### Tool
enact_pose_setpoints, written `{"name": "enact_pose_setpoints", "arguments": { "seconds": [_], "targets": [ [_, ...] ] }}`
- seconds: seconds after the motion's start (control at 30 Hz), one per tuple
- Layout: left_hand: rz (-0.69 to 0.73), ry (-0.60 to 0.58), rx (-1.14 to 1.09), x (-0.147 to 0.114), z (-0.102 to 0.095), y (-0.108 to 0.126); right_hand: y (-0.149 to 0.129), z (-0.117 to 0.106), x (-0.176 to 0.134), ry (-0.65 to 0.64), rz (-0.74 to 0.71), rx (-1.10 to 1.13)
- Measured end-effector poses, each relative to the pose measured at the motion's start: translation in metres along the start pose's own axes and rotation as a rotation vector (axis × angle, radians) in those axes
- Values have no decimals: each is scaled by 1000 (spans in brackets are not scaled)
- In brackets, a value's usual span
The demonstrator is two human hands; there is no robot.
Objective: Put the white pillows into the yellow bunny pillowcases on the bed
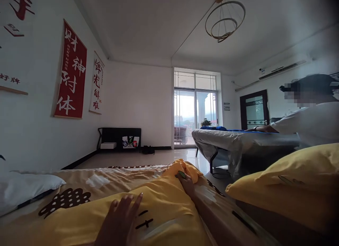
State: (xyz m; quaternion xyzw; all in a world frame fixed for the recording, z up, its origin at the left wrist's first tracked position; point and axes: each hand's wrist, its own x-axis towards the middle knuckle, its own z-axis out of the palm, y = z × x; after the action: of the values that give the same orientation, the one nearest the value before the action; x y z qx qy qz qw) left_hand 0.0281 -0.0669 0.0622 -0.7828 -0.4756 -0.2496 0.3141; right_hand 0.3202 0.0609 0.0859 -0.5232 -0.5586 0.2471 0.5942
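Note:
A yellow pillowcase (161,203) with dark printed marks lies spread across the bed in front of me; how much filling it has I cannot tell. My left hand (119,217) rests on its near part, palm down with fingers stretched out. At its far end, where the cloth bunches up (185,167), my right hand (187,185) grips the fabric; the fingertips are partly hidden by folds. Beneath lies a tan patterned bedsheet (97,180) with brown polka-dot shapes. Another yellow pillow (296,171) is close by on the right.
A white pillow (26,187) lies at the left. Beyond the bed, a plastic-covered table (219,135) stands with a person in white (317,122) leaning at it. A low black bench (116,134) holds a white box (108,145) and a printed bag (130,142) near the wall.

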Motion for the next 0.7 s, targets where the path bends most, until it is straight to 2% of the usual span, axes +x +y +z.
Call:
{"name": "enact_pose_setpoints", "arguments": {
  "seconds": [0.07, 0.13, 0.2, 0.27, 0.33, 0.5, 0.6, 0.7],
  "targets": [
    [-8, -216, -74, 25, -20, 12, -13, -4, 11, -1, 20, 20],
    [1, -293, -128, 43, -37, 23, -26, -10, 20, -18, 38, 57],
    [54, -259, -228, 46, -51, 32, -36, -19, 23, -52, 53, 110],
    [141, -199, -344, 38, -61, 38, -46, -29, 20, -96, 64, 173],
    [219, -176, -358, 28, -67, 42, -55, -37, 13, -145, 71, 223],
    [318, -210, -107, 26, -60, 49, -67, -44, -2, -192, 49, 234],
    [326, -223, -90, 31, -51, 58, -63, -40, 3, -125, -23, 199],
    [481, -137, -116, 30, -36, 69, -56, -31, 18, -13, -87, 138]
  ]
}}
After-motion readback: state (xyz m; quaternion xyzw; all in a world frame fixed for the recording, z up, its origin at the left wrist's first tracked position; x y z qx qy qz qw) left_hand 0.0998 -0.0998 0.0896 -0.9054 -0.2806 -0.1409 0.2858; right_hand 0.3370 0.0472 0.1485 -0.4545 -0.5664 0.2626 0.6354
